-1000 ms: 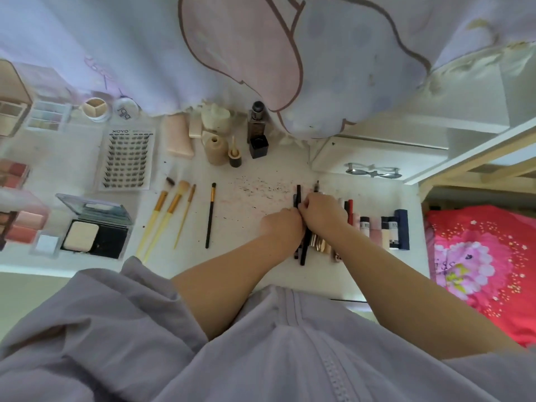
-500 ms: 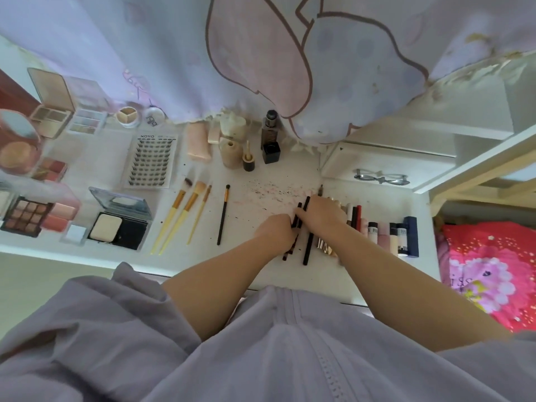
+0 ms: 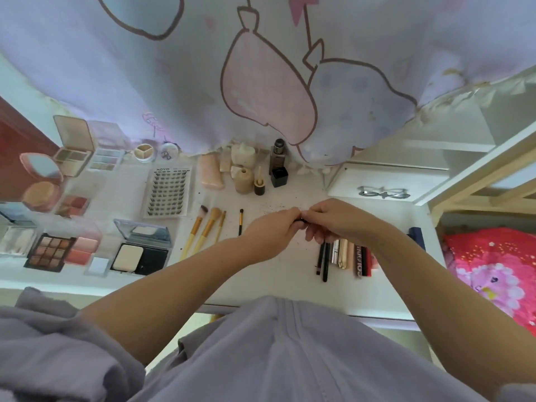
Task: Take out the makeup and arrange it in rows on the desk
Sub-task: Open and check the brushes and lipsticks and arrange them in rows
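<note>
White desk (image 3: 293,288) carries nearly all the makeup already, and I read the layout as sorted by kind: palettes (image 3: 50,252) and compacts on my left, a lash card (image 3: 168,192) behind them, four brushes (image 3: 213,230) lying side by side with bristles pointing away, bottles (image 3: 277,156) standing along the curtain (image 3: 261,68) where they won't be knocked. To the right lies a tight row of pencils and tubes (image 3: 342,256), parallel and touching, ends toward me, which I take as the row being built now. My left hand (image 3: 271,235) and right hand (image 3: 339,220) meet just above the desk between the brushes and that row, fingers of both curled round a small dark stick (image 3: 301,220), only a sliver of which shows between the fingertips. I can't tell what it is; holding it from both ends suggests capping it or turning it to match its neighbours before laying it down. The free strip left of the pencils looks the natural slot for it. A pair of glasses (image 3: 383,192) rests on the raised shelf behind, well apart from the rows.
</note>
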Motion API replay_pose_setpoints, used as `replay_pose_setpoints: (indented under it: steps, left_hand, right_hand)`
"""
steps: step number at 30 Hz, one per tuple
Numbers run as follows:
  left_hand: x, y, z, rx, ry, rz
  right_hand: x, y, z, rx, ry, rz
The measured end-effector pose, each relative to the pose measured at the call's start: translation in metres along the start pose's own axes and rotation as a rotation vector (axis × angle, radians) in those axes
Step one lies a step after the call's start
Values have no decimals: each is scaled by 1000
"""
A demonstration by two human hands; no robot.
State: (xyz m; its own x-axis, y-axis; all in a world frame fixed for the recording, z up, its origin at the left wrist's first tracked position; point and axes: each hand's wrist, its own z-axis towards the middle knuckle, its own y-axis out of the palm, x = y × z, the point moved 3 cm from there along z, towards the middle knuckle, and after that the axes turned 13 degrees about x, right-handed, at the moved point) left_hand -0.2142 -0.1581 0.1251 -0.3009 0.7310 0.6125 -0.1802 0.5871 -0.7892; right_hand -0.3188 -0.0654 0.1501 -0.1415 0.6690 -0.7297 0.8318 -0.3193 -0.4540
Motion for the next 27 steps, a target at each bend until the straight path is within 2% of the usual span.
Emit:
replay_pose_setpoints:
  steps: [5, 9, 11, 14, 16, 18, 20, 22, 27]
  left_hand:
    - [-3, -17, -10, -20, 65, 10]
    - [-8, -23, -11, -45, 29, -54]
    - [-11, -17, -11, -78, -11, -84]
    - [-29, -3, -12, -164, -196, -178]
    - [-45, 6, -12, -158, -384, -307]
    - [-60, 14, -8, -29, -570, -410]
    - [-68, 20, -1, 94, -723, -448]
    - [-71, 24, 6, 123, -762, -393]
    - [-86, 17, 14, 44, -606, 40]
  right_hand:
    - [-8, 0, -9, -56, -80, 6]
    - [-9, 6, -8, -53, -88, 29]
    - [-6, 7, -5, -59, -78, -38]
    - [3, 0, 1, -6, -69, -212]
    - [15, -8, 8, 104, -14, -210]
    - [25, -1, 13, 184, 66, -155]
    - [31, 22, 20, 190, 104, -126]
    - [37, 53, 29, 186, 130, -155]
    - [43, 96, 46, 275, 115, -472]
